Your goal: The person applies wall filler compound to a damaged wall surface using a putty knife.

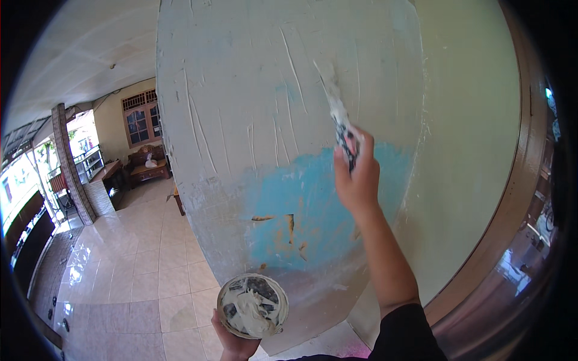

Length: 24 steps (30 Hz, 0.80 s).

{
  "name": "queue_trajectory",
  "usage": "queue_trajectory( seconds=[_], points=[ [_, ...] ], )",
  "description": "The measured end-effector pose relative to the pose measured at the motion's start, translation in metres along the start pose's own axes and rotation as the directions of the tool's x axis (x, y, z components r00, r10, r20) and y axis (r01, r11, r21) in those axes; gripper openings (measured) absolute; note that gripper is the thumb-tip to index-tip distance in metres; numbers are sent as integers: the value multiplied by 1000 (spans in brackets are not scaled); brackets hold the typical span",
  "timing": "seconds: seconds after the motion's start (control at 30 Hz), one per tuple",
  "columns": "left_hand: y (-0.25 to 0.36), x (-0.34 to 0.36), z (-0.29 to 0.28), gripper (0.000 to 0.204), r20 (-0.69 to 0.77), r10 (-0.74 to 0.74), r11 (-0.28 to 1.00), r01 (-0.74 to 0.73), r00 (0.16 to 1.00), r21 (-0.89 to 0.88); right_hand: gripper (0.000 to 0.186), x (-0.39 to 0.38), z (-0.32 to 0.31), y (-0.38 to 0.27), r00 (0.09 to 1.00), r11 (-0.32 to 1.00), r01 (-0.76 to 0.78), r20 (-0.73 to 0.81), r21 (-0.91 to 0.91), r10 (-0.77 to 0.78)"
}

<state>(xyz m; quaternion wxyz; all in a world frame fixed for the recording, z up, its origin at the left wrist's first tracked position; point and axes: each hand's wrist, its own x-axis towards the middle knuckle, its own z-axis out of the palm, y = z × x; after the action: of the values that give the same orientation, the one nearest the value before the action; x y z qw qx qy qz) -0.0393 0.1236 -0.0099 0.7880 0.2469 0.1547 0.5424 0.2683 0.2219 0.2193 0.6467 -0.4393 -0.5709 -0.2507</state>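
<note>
My right hand (pixel 360 180) is raised and closed around the handle of a putty knife (pixel 345 133). The knife's blade is smeared with pale putty and lies up against the grey wall (pixel 241 90), where a damp smear shows around its tip. Low and to the left, my left hand (pixel 236 345) grips a round bowl (pixel 253 275) from beneath and its side. Thick off-white putty (pixel 250 316) fills part of the bowl, with dark inner surface showing through. Below the knife, a bare turquoise patch (pixel 301 189) has chipped brown holes (pixel 291 225). Raised putty ridges streak the wall above.
A pale green wall section (pixel 463 120) and a brown frame (pixel 494 234) stand to the right. On the left, a glossy tiled floor (pixel 138 277) runs back to a wooden bench (pixel 147 165), a window (pixel 142 117) and a pillar (pixel 72 162).
</note>
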Motion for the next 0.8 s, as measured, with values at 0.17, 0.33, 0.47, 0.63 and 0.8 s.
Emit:
queue_trajectory(
  seconds=[0.17,0.33,0.47,0.63,0.8],
  points=[
    [0,-3,2,90,-7,29,1000,-29,1000,-9,50,-34,16,-2,989,984,-73,114,-160,92],
    [-4,-1,-7,90,-22,30,1000,-30,999,2,49,-122,17,31,1000,999,6,-21,-33,-7],
    [-6,3,-9,89,-21,33,999,-33,999,-20,49,-39,18,16,997,998,61,-44,-5,-61],
    [-6,0,-8,90,-24,23,999,-24,999,-33,46,-27,29,-3,996,979,-1,90,-202,20],
    [-8,3,-14,90,-26,70,997,-71,997,-13,45,-135,37,58,998,989,58,35,-135,-53]
  ],
)
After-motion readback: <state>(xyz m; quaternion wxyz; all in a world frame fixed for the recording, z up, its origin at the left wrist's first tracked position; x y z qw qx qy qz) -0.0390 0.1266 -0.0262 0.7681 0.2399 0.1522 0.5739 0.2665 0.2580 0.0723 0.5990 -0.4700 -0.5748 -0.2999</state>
